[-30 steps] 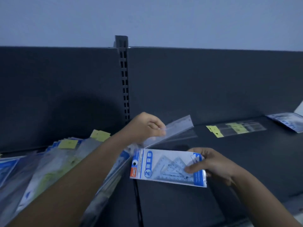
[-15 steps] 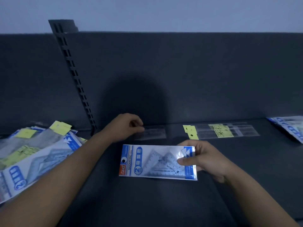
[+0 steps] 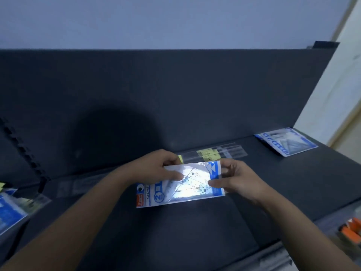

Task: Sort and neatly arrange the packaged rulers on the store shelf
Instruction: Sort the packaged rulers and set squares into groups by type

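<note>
Evidently the geometry set pack (image 3: 181,189) was pinched at both ends by the left hand (image 3: 156,170) and right hand (image 3: 235,180) above the shelf (image 3: 175,235) middle. The slick sleeve could be let slip askew onto the clear rulers (image 3: 214,153) just beyond.

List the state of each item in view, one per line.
geometry set pack, held by both hands.
left hand, grips the pack's upper left.
right hand, pinches its right edge.
yellow-labelled ruler packs, lying flat on the shelf.
blue pack at far right, lying flat.
</note>
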Demonstrator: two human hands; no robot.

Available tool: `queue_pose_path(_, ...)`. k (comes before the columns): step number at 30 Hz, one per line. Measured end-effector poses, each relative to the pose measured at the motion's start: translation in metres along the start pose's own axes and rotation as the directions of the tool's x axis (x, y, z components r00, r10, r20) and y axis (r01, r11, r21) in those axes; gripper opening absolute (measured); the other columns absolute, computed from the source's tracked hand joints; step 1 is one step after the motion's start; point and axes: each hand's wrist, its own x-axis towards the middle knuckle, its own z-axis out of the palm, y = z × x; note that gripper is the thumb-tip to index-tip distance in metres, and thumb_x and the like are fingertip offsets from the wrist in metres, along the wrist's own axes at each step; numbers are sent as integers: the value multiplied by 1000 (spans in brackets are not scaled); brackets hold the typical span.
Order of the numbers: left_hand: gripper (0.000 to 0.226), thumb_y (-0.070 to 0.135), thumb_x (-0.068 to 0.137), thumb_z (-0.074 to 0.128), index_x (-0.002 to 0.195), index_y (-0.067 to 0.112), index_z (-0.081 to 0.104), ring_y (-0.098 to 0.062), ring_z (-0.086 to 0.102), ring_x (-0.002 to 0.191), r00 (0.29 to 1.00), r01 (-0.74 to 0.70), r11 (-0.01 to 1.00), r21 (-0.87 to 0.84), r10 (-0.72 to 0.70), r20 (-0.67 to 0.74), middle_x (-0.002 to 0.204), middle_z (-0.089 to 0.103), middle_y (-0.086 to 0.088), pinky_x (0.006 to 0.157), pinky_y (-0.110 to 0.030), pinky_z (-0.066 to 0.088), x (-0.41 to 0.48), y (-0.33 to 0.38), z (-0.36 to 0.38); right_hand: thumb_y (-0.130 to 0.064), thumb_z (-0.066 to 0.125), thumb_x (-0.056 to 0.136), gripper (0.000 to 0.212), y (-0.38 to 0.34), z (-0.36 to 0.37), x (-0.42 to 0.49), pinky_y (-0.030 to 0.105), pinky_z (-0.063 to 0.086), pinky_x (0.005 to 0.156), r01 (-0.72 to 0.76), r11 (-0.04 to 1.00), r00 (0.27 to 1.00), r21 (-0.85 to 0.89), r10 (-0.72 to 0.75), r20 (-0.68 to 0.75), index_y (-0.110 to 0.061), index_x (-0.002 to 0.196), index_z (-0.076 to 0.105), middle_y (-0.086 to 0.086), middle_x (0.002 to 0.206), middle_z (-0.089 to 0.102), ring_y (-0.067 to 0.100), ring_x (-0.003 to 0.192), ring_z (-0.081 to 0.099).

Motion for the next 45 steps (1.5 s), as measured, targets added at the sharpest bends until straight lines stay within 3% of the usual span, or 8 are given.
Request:
queue_pose_path(6, 17, 27, 82, 75, 90, 14, 68, -5, 67, 77, 994, -66, 998, -12, 64, -91, 88, 73, 4, 72, -24, 51, 90, 62, 39, 14, 71, 72, 26, 15, -108, -7, 25, 53, 59, 68, 998, 965, 3, -65, -255, 1, 93, 65, 15, 76, 70, 22, 64, 65)
queue_pose_path(10, 17, 20, 81, 77, 92, 10, 67, -17, 68, 89, 984, -44, 999, -12, 41, -172, 92, 72, -2, 82, -32, 52, 169, 103, 90, 13, 74, 70, 23, 41, -198, 4, 15, 48, 49, 55, 995, 943, -87, -80, -323, -4, 84, 66, 1, 60, 66, 8, 50, 62)
queue_pose_path(18, 20, 26, 79, 77, 93, 16, 67, -9, 57, 78, 928, 67, 998, 0, -62, -367, 89, 64, 4, 67, -17, 45, 304, 171, 182, -2, 75, 74, 20, 84, -370, 50, 33, 45, 65, 46, 881, 924, -472, -217, -315, -11, 71, 57, 1, 67, 60, 18, 62, 55)
queue_pose_path(22, 28, 28, 79, 75, 100, 11, 64, -12, 54, 90, 896, 175, 975, 133, -102, -432, 95, 60, 3, 72, -17, 40, 329, 183, 206, -25, 71, 82, 19, 93, -399, 60, 23, 38, 65, 22, 730, 942, -683, -243, -230, -20, 97, 60, -6, 91, 63, 12, 82, 58)
queue_pose_path(26, 48, 45, 90, 58, 126, 13, 53, -20, 43, 120, 867, 364, 826, 430, -132, -481, 129, 49, -1, 103, -30, 30, 326, 189, 215, -31, 60, 89, 51, 102, -402, 65, 31, 39, 88, 26, 595, 975, -804, -192, -110, -16, 135, 42, 8, 130, 51, 26, 115, 49)
queue_pose_path(30, 62, 56, 93, 46, 139, 14, 46, -15, 40, 130, 813, 338, 822, 458, -10, -582, 142, 46, 1, 111, -25, 22, 299, 197, 221, -34, 52, 93, 51, 96, -393, 65, 36, 35, 102, 142, 538, 950, -831, -310, -38, -15, 139, 38, 7, 141, 45, 26, 125, 43)
queue_pose_path(34, 77, 69, 91, 30, 150, 20, 28, -13, 19, 144, 766, 490, 730, 478, -98, -636, 158, 24, 2, 116, -28, 8, 256, 202, 218, -42, 46, 95, 59, 70, -360, 64, 37, 23, 113, 286, 455, 904, -843, -421, 80, -18, 146, 29, 5, 152, 32, 23, 138, 29)
queue_pose_path(45, 105, 84, 70, -6, 155, 24, 1, -19, -7, 149, 372, 898, 377, 225, -380, -847, 163, -6, -5, 118, -37, 3, 13, 171, 183, -48, 42, 95, 66, 2, -134, -2, 32, 15, 116, 694, 311, 696, -650, -522, 494, -23, 151, 17, 1, 159, 16, 19, 146, 12)
